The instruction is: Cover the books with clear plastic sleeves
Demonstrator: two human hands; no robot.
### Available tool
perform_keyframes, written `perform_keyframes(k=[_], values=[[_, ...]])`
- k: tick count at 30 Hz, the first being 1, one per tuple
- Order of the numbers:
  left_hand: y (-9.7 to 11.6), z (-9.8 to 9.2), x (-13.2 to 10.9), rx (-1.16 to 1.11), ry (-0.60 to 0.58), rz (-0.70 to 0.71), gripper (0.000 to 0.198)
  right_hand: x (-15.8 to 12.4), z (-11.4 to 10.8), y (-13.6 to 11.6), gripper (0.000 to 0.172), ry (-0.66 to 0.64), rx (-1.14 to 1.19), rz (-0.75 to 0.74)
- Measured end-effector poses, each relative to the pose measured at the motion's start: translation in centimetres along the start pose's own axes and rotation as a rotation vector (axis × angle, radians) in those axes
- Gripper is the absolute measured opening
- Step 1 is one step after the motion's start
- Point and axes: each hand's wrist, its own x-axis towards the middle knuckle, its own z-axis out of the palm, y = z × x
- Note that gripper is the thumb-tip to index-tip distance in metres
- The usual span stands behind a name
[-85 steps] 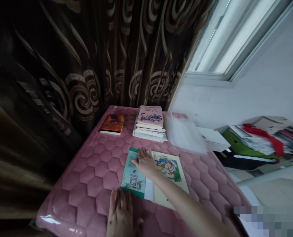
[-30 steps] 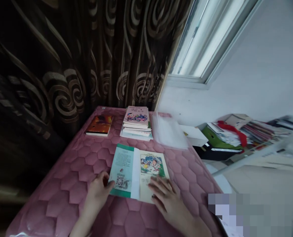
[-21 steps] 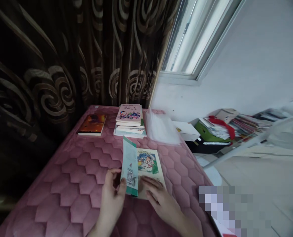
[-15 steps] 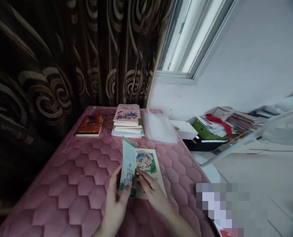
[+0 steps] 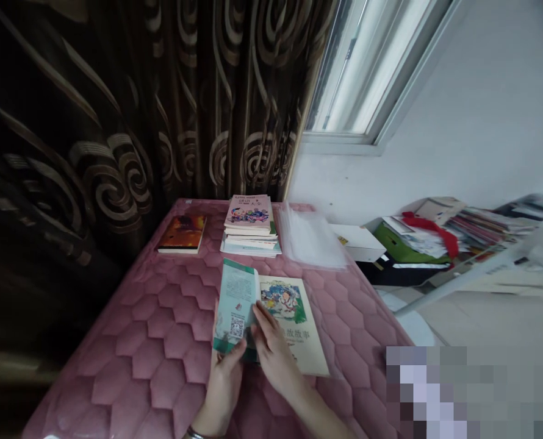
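Observation:
A book lies opened on the pink quilted surface, its green cover flap [image 5: 239, 299] with text and a QR code folded out to the left. To the right shows its cream page [image 5: 310, 326] with a coloured cartoon picture and Chinese characters. My left hand [image 5: 226, 372] grips the flap's lower edge, thumb on top and fingers behind it. Fingers of my right hand [image 5: 276, 353] stretch along the fold between flap and page, touching it. A clear plastic edge seems to stick out by the page's lower right corner.
Behind stand a book stack [image 5: 251, 228] with a pink top cover, an orange-brown book [image 5: 182, 234] on the left and clear plastic sheets [image 5: 312, 238] on the right. A white box [image 5: 358, 242], piled papers and a fan pole [image 5: 463, 277] stand beyond the right edge. A patterned curtain hangs behind.
The green flap has swung further left and lies flatter, showing more of its printed face. My right hand has moved up along the fold. The whole view has shifted slightly.

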Motion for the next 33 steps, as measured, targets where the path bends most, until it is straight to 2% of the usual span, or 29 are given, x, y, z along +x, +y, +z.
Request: perform_keyframes(k=[4,6,8,10,13,17,20,24,26,29,33], values=[[-0.3,0.5,-1.1,0.073,-0.174,-0.019,0.069,-0.2,-0.7,-0.9,0.05,0.04,0.077,0.118],[-0.1,1.0,-1.3,0.128,-0.275,0.037,0.074,-0.5,-1.1,-1.5,0.051,0.039,0.105,0.15],[0.5,1.4,-1.1,0.168,-0.307,0.102,0.082,-0.7,-1.2,-1.8,0.05,0.023,0.12,0.157],[1.0,1.6,-0.1,0.135,-0.238,0.102,0.085,-0.8,-0.9,-2.0,0.051,0.007,0.13,0.163],[1.1,1.0,2.0,-0.024,-0.12,-0.046,0.079,-0.9,-0.5,-1.9,0.054,-0.028,0.143,0.204],[-0.1,-0.3,3.7,-0.215,-0.128,-0.222,0.078,-1.2,-0.1,-2.4,0.061,-0.099,0.224,0.275],[-0.5,-0.4,3.7,-0.419,-0.093,-0.31,0.061,-1.6,0.4,-3.1,0.067,-0.109,0.298,0.301],[0.2,0.3,3.5,-0.618,-0.128,-0.44,0.042,-1.8,0.8,-3.7,0.07,-0.068,0.384,0.333],[0.5,0.9,3.6,-0.636,-0.091,-0.466,0.038,-1.6,0.7,-3.6,0.072,-0.065,0.435,0.349],[0.7,2.3,3.6,-0.549,-0.012,-0.459,0.038,-1.5,0.5,-3.2,0.073,-0.066,0.536,0.378],[0.3,3.9,3.4,-0.439,-0.069,-0.424,0.049,-2.1,0.5,-2.8,0.074,-0.056,0.603,0.372]])
